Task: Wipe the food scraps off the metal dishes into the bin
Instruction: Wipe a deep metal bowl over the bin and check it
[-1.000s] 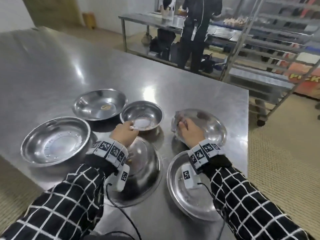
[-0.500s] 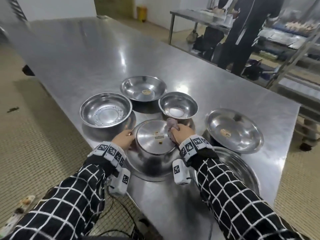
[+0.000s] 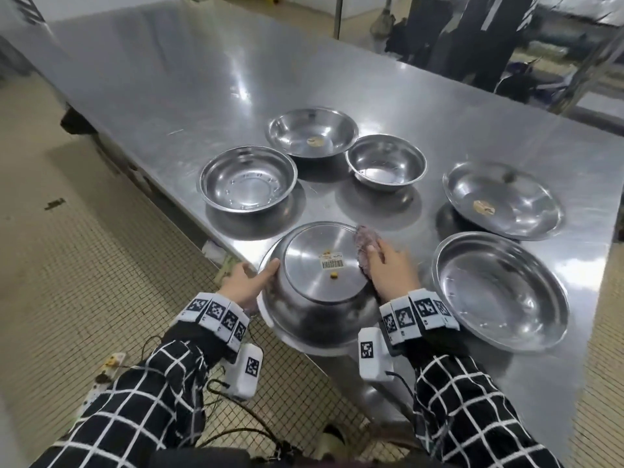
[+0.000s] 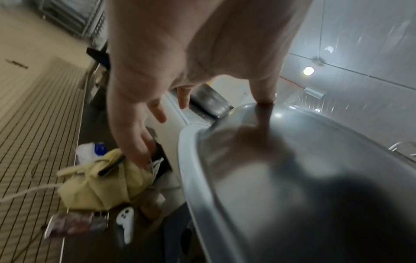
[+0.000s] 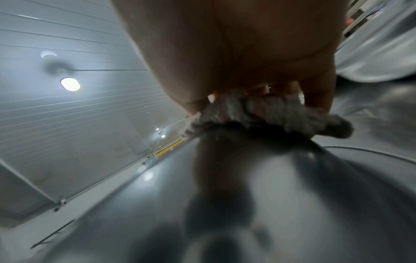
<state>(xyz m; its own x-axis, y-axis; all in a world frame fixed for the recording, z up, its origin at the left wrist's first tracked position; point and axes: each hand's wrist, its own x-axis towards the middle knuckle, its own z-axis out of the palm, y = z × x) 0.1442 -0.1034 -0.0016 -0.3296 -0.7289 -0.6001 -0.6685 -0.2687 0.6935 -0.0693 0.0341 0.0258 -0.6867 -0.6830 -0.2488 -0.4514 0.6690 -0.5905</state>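
An upturned metal bowl lies at the table's near edge and juts over it. Its flat base carries a barcode sticker and a small yellow scrap. My left hand is at the bowl's left rim. In the left wrist view its thumb touches the bowl, while the other fingers hang fairly straight beyond the rim. My right hand grips a grey-pink cloth and presses it on the bowl's right shoulder. The right wrist view shows the bunched cloth under the fingers against the bowl.
Several more metal dishes stand upright on the steel table: a bowl and a plate each holding a scrap, a small bowl, a dimpled bowl, a wide plate. A yellow bag lies below the table edge.
My right hand left the far right plate with the cloth and came onto the upturned bowl. My left hand moved to its left rim. The bowl now overhangs the table edge.
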